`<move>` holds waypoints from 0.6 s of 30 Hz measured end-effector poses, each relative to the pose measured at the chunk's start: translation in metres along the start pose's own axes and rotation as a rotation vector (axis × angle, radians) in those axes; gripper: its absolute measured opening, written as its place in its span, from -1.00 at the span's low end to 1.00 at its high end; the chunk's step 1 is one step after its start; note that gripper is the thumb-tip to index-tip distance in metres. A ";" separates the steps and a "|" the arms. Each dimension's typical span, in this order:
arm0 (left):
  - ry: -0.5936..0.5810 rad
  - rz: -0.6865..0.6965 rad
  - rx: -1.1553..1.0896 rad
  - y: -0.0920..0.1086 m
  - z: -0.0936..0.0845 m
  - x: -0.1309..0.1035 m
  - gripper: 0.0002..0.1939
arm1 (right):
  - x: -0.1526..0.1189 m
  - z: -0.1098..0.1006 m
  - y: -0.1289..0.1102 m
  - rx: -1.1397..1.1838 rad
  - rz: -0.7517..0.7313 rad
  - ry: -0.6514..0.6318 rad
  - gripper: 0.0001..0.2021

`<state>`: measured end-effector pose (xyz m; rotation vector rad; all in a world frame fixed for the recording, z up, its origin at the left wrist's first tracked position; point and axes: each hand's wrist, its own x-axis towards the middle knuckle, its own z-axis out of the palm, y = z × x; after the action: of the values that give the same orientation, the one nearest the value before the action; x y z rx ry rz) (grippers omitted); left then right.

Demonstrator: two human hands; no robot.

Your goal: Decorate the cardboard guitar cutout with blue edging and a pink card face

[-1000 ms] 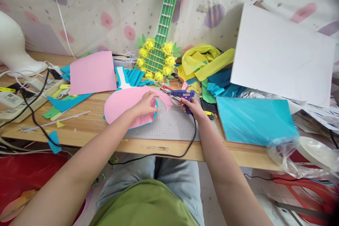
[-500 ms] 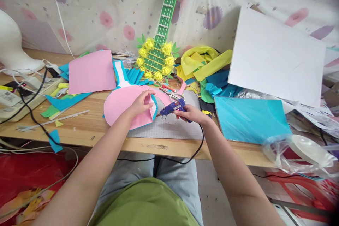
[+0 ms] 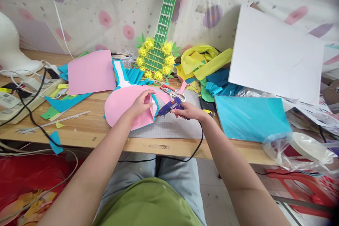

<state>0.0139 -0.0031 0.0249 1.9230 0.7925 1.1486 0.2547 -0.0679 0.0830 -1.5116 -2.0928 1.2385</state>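
A blue hot glue gun (image 3: 169, 107) is gripped in my right hand (image 3: 191, 111), its nozzle pointing left at the blue rim of a guitar-shaped piece. Over that piece lies a pink foam sheet (image 3: 119, 104), which my left hand (image 3: 143, 104) pinches and lifts back at its right end. White backing shows under the lifted flap. The piece's white neck with blue edging (image 3: 121, 74) points away from me. It rests partly on a grey cutting mat (image 3: 174, 127). Just behind the glue gun are scissors (image 3: 177, 95).
A green guitar model (image 3: 164, 24) with yellow flowers leans at the back. Another pink sheet (image 3: 91, 72) lies left, near a power strip (image 3: 29, 100). Blue sheet (image 3: 251, 116) and white board (image 3: 277, 54) are at right. The glue gun's black cord (image 3: 198, 146) hangs over the table edge.
My right hand has brought the glue gun slightly left, its nozzle now at the blue rim. The left hand still holds the pink flap back.
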 end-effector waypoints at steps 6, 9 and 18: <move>0.016 0.020 -0.030 -0.001 0.000 -0.002 -0.51 | 0.004 -0.007 0.002 -0.029 0.014 0.034 -0.52; 0.026 0.024 -0.026 0.001 0.000 -0.002 -0.51 | 0.007 -0.010 0.003 -0.056 0.027 0.053 -0.51; 0.046 0.030 -0.041 0.003 -0.001 -0.004 -0.52 | 0.011 -0.019 -0.003 -0.060 0.039 0.097 -0.52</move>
<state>0.0121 -0.0078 0.0262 1.8862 0.7612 1.2218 0.2609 -0.0497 0.0936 -1.6122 -2.0649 1.1017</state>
